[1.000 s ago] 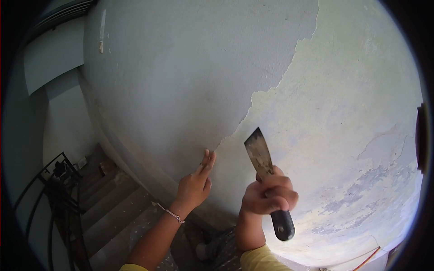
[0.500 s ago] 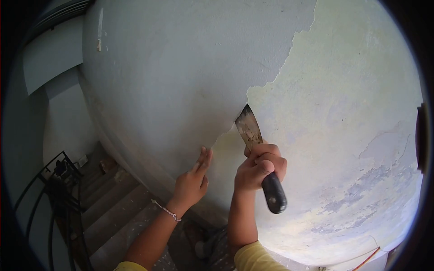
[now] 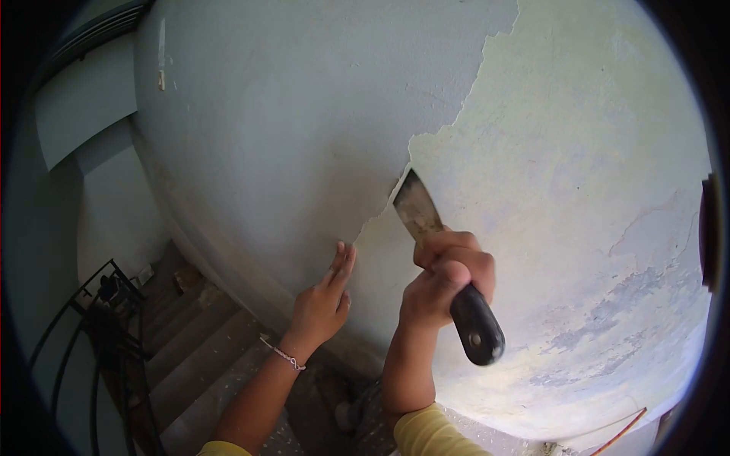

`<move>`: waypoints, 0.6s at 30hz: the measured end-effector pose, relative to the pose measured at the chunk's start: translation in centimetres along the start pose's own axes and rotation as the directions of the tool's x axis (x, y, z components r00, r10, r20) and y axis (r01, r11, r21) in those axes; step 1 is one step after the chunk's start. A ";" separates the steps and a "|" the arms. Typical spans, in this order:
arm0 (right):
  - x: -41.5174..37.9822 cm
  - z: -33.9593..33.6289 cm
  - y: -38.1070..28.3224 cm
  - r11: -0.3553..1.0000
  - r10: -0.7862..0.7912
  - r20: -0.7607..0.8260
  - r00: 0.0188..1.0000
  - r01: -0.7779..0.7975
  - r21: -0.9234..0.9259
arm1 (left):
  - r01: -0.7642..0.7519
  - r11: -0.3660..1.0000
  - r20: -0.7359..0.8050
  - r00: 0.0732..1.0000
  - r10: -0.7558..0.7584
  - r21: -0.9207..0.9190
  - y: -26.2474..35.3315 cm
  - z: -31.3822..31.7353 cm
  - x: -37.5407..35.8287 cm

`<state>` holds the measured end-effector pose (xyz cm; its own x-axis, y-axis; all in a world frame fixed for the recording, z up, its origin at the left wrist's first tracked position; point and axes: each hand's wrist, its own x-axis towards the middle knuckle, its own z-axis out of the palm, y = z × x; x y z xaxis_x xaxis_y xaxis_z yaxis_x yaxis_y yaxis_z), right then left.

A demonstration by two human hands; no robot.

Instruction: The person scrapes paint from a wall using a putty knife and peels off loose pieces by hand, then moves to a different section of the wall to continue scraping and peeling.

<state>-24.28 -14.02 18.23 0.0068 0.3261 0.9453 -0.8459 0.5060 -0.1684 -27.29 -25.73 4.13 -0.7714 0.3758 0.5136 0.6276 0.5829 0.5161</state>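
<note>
My right hand (image 3: 450, 275) is wrapped round the black handle of a putty knife (image 3: 417, 204), its worn metal blade pointing up and left. The blade's tip lies close beside the ragged edge of the grey paint layer (image 3: 304, 114), over the bare pale yellowish wall (image 3: 547, 167). To the left, my left hand (image 3: 320, 308) has its fingers stretched out, fingertips against the wall at the lower end of that edge. A braided bracelet (image 3: 285, 356) circles the left wrist.
Stairs (image 3: 194, 342) run along the wall at lower left, beside a dark metal railing (image 3: 84, 304). Flaking bluish patches (image 3: 601, 311) mark the wall at right. A thin orange-red rod or tube (image 3: 622, 432) lies at the bottom right.
My right hand has drawn the putty knife slightly back to the right, so its blade now sits a little off the paint edge. My left hand stays at the wall.
</note>
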 end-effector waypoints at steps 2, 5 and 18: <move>-0.1 -0.7 -1.2 0.996 -0.041 -0.102 0.994 0.049 0.075 | -0.003 1.000 0.024 1.000 0.002 0.021 0.1 -0.3 0.2; 0.2 -0.2 -0.4 0.952 -0.137 -0.241 0.961 0.195 0.234 | -0.023 0.999 0.011 1.000 0.023 0.037 -0.2 -0.2 0.2; 0.7 0.5 0.1 0.977 -0.208 -0.161 0.965 0.211 0.002 | -0.025 1.000 0.024 0.999 0.025 0.012 -0.2 -0.5 0.2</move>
<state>-24.60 -14.17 19.00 0.2684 0.3376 0.9022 -0.8266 0.5616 0.0358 -27.51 -26.13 4.49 -0.7578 0.4076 0.5095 0.6455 0.5821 0.4945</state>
